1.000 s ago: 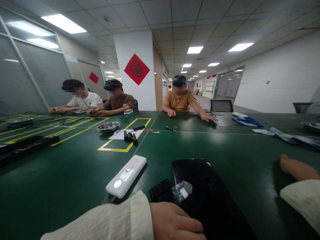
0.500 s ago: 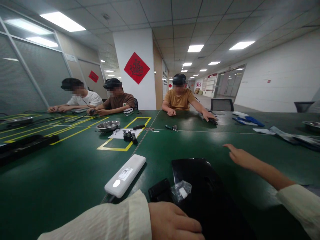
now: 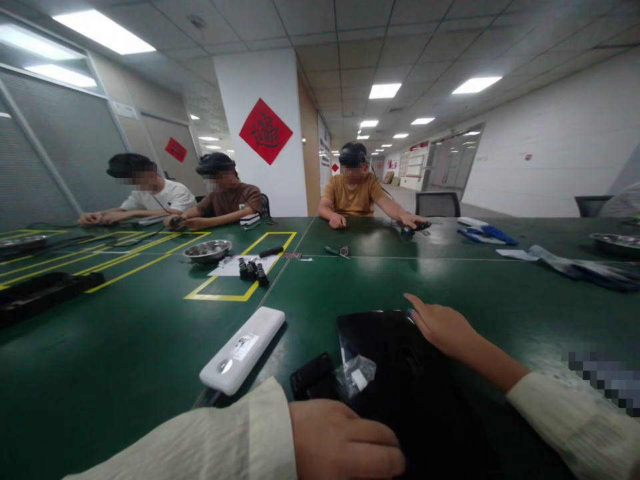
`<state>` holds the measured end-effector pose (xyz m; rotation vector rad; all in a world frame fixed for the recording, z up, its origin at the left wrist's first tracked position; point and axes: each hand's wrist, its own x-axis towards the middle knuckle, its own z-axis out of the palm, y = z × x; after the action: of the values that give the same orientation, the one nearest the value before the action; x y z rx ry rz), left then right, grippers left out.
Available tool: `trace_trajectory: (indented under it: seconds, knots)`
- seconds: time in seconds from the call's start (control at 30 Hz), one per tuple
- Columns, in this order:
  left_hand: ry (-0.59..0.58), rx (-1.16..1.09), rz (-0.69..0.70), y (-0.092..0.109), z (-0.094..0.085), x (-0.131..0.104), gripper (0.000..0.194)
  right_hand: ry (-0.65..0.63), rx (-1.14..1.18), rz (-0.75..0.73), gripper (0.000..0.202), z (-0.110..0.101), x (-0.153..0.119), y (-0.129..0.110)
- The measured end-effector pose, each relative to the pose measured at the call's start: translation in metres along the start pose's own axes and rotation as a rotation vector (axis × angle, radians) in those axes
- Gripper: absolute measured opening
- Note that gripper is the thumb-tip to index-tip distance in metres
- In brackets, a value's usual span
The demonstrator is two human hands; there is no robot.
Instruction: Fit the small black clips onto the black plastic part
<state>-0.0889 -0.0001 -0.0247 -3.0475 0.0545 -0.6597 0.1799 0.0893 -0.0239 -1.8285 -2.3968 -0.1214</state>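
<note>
A glossy black panel [image 3: 400, 360] lies in front of me on the green table. My left hand [image 3: 345, 443] is at its lower left part, back of the hand up, with the fingers curled and pressed together. Whatever is under those fingers is hidden. My right hand [image 3: 443, 327] is at the panel's upper right edge, fingers stretched out and fingertips at the rim. On the panel's left side sits a small clear plastic bag [image 3: 357, 377] with a white piece in it. Beside that is a small black case-like object [image 3: 315, 378], just beyond my left hand.
A white power bank-like box [image 3: 243, 350] with a cable lies to the left. Farther out are black cylindrical parts [image 3: 254, 271], a metal bowl [image 3: 207, 251], pliers [image 3: 337, 251] and blue-grey gloves [image 3: 575, 263]. Three people sit across the table; one person's hand [image 3: 415, 221] reaches over it.
My right hand has moved left, from over the bare table to the black panel's edge. My left hand has stayed nearly in place. The view has shifted slightly.
</note>
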Motion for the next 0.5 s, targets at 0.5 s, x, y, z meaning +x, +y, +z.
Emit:
trace_trajectory:
  seconds: [0.5]
  knots:
    - [0.037, 0.281, 0.148, 0.005, -0.007, -0.016, 0.018, 0.034, 0.681, -0.412, 0.049, -0.029, -0.043, -0.148]
